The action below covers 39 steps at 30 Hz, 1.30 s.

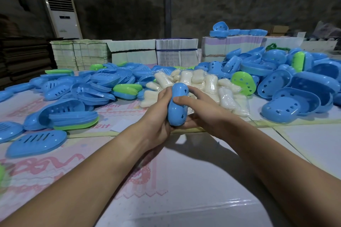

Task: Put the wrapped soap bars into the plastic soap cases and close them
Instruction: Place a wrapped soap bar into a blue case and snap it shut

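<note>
- Blue soap case (178,105) held on edge above the table (212,180), centre of view, just in front of the wrapped soap bars (201,86).
- Our left hand (158,116) wraps its left side, fingers curled behind; our right hand (195,108) clasps the other side, thumb across the shell. Both squeeze it.
- We cannot tell whether the halves have latched; the seam faces away.
- Risk: uneven pressure could pop one half off, or wrapper film could catch in the rim and block closure.
- Risk: the smooth shell may slip out toward the soap heap.
- Room: bare table near us; slotted lids (60,86) crowd the left, perforated bases (295,96) the right, paper stacks (175,49) behind.
</note>
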Each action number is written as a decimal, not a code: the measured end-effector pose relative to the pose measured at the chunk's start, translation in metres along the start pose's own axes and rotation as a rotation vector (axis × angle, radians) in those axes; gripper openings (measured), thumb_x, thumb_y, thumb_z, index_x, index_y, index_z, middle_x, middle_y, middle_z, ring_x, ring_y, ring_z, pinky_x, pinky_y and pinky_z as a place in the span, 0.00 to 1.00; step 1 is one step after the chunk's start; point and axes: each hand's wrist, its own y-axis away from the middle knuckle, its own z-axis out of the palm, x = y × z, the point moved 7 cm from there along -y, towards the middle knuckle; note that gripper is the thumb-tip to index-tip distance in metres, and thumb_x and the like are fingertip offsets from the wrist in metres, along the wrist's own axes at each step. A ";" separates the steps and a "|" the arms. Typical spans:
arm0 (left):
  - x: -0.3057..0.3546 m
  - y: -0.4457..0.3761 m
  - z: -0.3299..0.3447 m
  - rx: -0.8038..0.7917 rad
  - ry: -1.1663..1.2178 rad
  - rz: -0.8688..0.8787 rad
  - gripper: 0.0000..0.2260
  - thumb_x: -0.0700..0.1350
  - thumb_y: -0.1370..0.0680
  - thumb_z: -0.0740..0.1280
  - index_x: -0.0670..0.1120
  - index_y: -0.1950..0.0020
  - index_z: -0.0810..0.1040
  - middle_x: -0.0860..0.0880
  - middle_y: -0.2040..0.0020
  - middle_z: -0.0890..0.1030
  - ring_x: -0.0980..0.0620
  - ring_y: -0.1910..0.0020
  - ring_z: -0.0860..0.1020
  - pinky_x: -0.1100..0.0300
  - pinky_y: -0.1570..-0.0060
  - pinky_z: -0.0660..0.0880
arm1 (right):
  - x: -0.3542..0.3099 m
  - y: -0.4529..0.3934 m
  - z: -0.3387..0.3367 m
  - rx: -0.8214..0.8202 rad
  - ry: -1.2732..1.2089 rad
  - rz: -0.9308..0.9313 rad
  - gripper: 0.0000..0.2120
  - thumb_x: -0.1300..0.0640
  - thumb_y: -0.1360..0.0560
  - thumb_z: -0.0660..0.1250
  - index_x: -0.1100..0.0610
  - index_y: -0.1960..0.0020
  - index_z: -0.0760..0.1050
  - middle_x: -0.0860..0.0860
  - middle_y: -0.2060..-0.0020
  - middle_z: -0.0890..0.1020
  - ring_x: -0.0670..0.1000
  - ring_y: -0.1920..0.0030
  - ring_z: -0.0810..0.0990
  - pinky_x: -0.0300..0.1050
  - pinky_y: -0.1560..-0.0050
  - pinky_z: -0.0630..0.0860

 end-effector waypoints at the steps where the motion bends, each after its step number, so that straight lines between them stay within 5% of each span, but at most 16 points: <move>1: 0.002 0.000 -0.001 0.007 -0.006 0.031 0.17 0.56 0.15 0.57 0.53 0.28 0.70 0.40 0.31 0.77 0.38 0.33 0.77 0.30 0.35 0.71 | -0.002 0.001 0.000 0.000 0.003 -0.020 0.28 0.55 0.29 0.75 0.47 0.31 0.70 0.58 0.44 0.82 0.60 0.57 0.86 0.53 0.61 0.83; 9: 0.008 0.002 0.001 -0.023 -0.118 0.061 0.22 0.59 0.16 0.56 0.51 0.25 0.69 0.40 0.32 0.79 0.38 0.36 0.80 0.30 0.32 0.68 | -0.013 0.004 -0.004 -0.008 0.049 -0.102 0.27 0.57 0.26 0.74 0.46 0.30 0.71 0.57 0.52 0.85 0.61 0.58 0.86 0.54 0.62 0.82; 14: 0.006 0.008 0.007 -0.085 -0.285 0.073 0.22 0.62 0.17 0.52 0.56 0.28 0.73 0.44 0.36 0.83 0.46 0.40 0.83 0.46 0.43 0.80 | -0.015 0.006 -0.010 0.074 0.148 -0.058 0.23 0.52 0.29 0.71 0.44 0.36 0.72 0.55 0.52 0.82 0.49 0.69 0.83 0.44 0.68 0.78; 18: 0.007 0.008 0.008 -0.107 -0.431 0.090 0.23 0.66 0.18 0.49 0.65 0.26 0.69 0.49 0.35 0.81 0.48 0.30 0.74 0.46 0.28 0.68 | -0.032 0.019 -0.035 0.251 0.381 -0.075 0.32 0.43 0.37 0.68 0.43 0.34 0.67 0.50 0.53 0.79 0.39 0.71 0.79 0.33 0.74 0.71; 22: 0.014 0.006 0.004 -0.061 -0.461 0.124 0.21 0.65 0.18 0.49 0.63 0.32 0.74 0.49 0.36 0.80 0.46 0.31 0.72 0.45 0.30 0.67 | -0.037 0.057 -0.087 0.365 0.525 0.000 0.36 0.41 0.41 0.70 0.44 0.34 0.64 0.48 0.54 0.79 0.40 0.66 0.80 0.35 0.71 0.72; 28: 0.014 -0.010 -0.009 -0.039 -0.420 0.168 0.19 0.63 0.17 0.52 0.59 0.43 0.81 0.48 0.42 0.84 0.47 0.41 0.79 0.48 0.46 0.75 | -0.051 0.135 -0.211 0.564 1.220 0.283 0.39 0.30 0.44 0.66 0.45 0.38 0.60 0.44 0.56 0.76 0.47 0.58 0.77 0.46 0.62 0.71; 32: 0.010 -0.021 -0.015 -0.073 -0.426 0.166 0.21 0.65 0.18 0.53 0.59 0.46 0.83 0.52 0.49 0.87 0.49 0.46 0.83 0.49 0.52 0.75 | -0.046 0.172 -0.286 0.631 1.427 0.553 0.35 0.34 0.33 0.68 0.50 0.32 0.66 0.52 0.44 0.77 0.54 0.50 0.73 0.48 0.53 0.69; 39: 0.006 -0.041 -0.034 -0.073 -0.470 0.189 0.22 0.69 0.21 0.55 0.60 0.49 0.86 0.51 0.49 0.87 0.53 0.54 0.87 0.47 0.56 0.77 | -0.052 0.189 -0.352 0.843 1.561 0.676 0.21 0.41 0.28 0.63 0.48 0.38 0.72 0.56 0.38 0.77 0.61 0.37 0.72 0.59 0.37 0.70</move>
